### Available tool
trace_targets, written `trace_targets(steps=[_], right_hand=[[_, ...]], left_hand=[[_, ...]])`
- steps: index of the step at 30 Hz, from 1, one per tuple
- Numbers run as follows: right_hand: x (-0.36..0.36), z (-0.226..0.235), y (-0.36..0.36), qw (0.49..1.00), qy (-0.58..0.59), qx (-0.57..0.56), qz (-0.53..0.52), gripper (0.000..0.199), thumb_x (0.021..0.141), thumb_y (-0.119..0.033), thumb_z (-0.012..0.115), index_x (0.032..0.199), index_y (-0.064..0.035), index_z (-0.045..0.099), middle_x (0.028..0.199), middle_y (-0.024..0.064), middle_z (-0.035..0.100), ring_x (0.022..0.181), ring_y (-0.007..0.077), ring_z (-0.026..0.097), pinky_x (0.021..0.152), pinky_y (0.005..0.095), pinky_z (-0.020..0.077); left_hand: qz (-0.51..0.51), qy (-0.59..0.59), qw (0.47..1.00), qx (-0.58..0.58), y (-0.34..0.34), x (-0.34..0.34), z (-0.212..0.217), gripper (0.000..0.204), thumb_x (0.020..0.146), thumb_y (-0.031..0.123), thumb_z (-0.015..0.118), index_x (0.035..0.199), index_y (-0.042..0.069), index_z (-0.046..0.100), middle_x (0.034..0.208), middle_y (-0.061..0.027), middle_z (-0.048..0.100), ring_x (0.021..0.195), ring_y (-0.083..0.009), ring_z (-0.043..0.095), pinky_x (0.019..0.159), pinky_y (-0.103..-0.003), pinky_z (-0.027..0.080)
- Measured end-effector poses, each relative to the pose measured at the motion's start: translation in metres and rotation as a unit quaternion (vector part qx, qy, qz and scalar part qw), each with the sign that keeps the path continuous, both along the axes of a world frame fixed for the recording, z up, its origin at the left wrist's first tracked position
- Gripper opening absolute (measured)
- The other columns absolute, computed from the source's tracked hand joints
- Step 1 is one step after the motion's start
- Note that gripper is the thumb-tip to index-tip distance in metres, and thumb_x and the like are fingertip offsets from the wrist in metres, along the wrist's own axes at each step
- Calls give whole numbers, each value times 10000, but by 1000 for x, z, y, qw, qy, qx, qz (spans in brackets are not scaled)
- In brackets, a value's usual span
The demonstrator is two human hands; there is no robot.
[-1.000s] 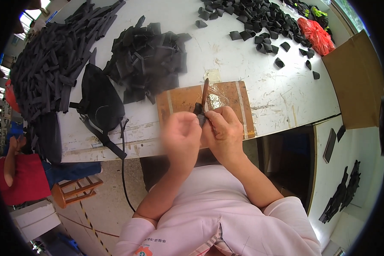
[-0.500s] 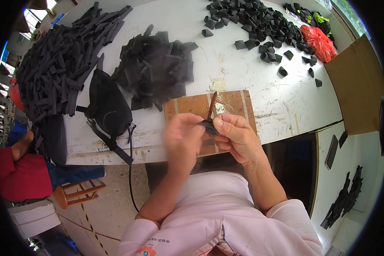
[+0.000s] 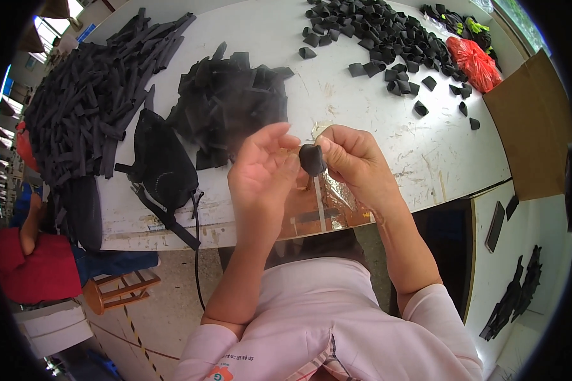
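My right hand (image 3: 356, 162) pinches the black piece (image 3: 311, 160) by its right side, between thumb and fingers. The piece is held up over the board (image 3: 302, 204), at the near edge of the table (image 3: 400, 141). It looks rounded, so I can't tell a long axis. My left hand (image 3: 260, 174) is loosely spread, gripping nothing I can see, its fingertips just left of the piece; whether they touch it, I can't tell.
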State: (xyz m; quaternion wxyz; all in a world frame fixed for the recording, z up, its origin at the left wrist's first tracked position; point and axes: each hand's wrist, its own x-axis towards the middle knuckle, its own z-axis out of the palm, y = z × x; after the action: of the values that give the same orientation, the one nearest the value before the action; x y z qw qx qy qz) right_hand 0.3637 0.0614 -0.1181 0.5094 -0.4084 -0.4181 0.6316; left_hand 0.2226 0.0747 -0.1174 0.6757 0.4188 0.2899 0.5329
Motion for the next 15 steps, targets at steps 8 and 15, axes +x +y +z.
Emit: trace_targets(steps=[8, 15], right_hand=[[-10, 9, -16, 852, -341, 337, -211, 253, 746, -173, 666, 904, -5, 563, 750, 47, 519, 569, 119, 478, 483, 229, 395], [-15, 16, -18, 861, -328, 311, -234, 139, 658, -54, 685, 762, -28, 597, 686, 56, 525, 587, 169, 504, 491, 264, 402]], left_hand=[[74, 119, 955, 263, 3, 1, 7, 116, 808, 57, 566, 905, -6, 576, 889, -80, 583, 829, -160, 527, 778, -277, 412], [17, -174, 984, 24, 0, -4, -6, 98, 876, 121, 504, 910, 46, 558, 916, -61, 521, 871, -160, 476, 831, -311, 375]])
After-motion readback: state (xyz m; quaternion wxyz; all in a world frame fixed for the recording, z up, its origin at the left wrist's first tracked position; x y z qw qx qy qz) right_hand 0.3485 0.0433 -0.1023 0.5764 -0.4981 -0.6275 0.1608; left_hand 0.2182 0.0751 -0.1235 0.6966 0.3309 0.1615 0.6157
